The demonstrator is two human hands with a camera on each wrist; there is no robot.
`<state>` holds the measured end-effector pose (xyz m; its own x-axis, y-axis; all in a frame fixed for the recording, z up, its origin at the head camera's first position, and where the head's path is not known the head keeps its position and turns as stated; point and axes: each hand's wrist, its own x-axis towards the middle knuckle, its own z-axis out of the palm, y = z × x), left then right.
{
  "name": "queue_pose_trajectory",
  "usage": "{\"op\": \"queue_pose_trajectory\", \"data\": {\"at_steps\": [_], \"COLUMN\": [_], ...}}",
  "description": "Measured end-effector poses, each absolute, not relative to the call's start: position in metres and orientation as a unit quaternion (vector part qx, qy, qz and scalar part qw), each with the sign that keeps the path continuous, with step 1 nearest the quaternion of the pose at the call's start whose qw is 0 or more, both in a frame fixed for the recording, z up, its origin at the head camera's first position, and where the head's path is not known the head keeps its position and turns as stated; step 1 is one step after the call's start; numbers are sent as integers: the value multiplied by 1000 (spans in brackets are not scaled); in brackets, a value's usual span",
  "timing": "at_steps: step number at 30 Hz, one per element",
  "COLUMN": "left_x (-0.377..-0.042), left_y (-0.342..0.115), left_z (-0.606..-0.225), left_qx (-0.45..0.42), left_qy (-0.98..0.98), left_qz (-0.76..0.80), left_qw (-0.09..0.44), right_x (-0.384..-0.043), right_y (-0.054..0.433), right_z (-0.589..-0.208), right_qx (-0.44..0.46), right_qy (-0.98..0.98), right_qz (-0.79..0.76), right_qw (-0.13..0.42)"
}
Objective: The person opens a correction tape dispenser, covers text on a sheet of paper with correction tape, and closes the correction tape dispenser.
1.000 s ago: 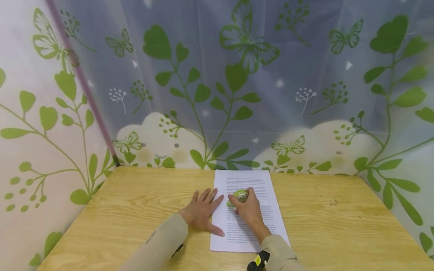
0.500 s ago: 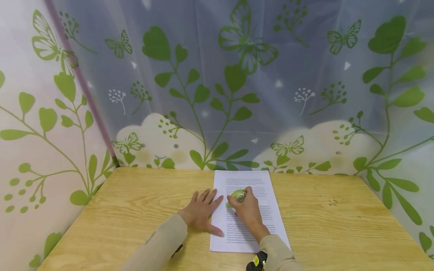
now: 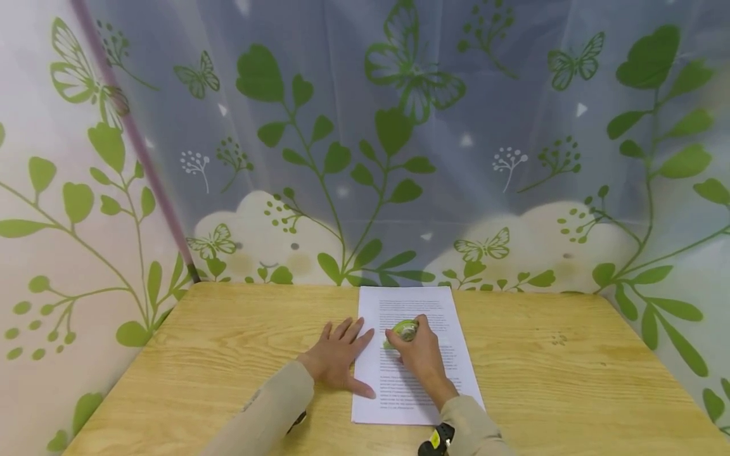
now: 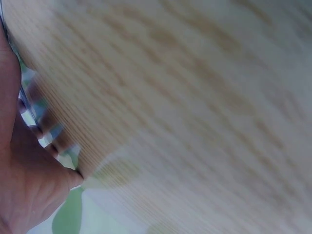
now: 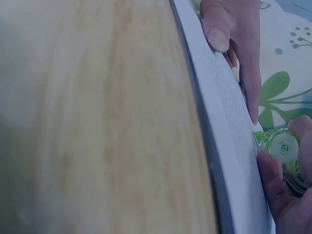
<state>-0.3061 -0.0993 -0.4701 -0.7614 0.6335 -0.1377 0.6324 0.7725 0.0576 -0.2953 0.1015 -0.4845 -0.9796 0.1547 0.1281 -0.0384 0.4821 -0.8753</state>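
Observation:
On the tabletop lies a stack of printed white sheets, its lines of text running across. My right hand grips a small green and clear correction tape between thumb and fingers, low over the upper middle of the page. The right wrist view shows the round spool of the correction tape and its tip near the paper. With fingers spread, my left hand rests across the left edge of the sheets. The left wrist view catches only part of the left hand.
A light wooden table extends to both sides of the paper. Behind it hangs a curtain printed with leaves and butterflies, close to the table's back edge. Both wrists wear dark straps.
My right hand, holding the correction tape, shifts slightly left and then back right over the page. The left hand and the sheets stay in place.

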Motion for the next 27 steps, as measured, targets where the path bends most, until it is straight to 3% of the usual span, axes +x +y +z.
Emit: {"op": "queue_pose_trajectory", "data": {"at_steps": [27], "left_x": [-305], "left_y": [-100], "left_z": [-469], "left_qx": [339], "left_qy": [938], "left_qz": [8], "left_qw": [67], "right_x": [-292], "right_y": [120], "right_z": [-485], "right_qx": [-37], "right_qy": [-869], "right_qz": [482], "right_qw": [103]}}
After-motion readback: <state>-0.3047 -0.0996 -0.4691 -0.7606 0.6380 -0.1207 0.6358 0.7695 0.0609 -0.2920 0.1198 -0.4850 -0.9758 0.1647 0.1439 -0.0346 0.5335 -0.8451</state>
